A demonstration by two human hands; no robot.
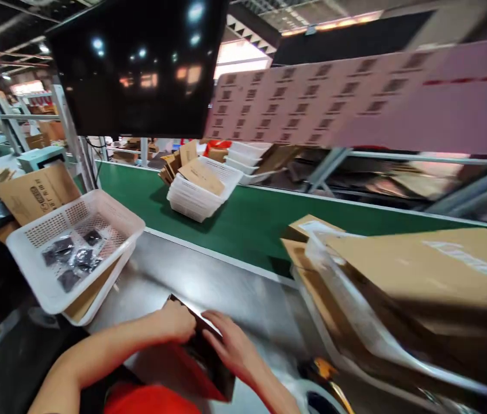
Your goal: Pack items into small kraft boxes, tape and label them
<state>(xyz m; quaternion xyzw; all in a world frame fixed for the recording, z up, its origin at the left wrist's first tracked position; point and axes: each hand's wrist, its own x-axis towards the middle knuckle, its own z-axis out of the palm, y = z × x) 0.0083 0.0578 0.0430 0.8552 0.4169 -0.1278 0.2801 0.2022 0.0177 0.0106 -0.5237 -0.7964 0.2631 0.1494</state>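
An open brown cardboard box (215, 365) stands tilted in front of me at the near edge of the metal table. My left hand (177, 321) is closed at the far left corner of the box, its knuckles up and fingertips hidden. Along the right wall lies my right hand (230, 345), thumb over the inner side and fingers around the outside, holding the box. The inside of the box is dark, and I cannot make out what it contains.
At left, a white plastic basket (126, 221) holds several small clear-bagged dark items (71, 253). A green conveyor belt (252, 215) carries stacked baskets (195, 201). Large cardboard (424, 264) fills baskets at right. A tape roll (321, 399) lies near me. A monitor (140, 69) hangs above.
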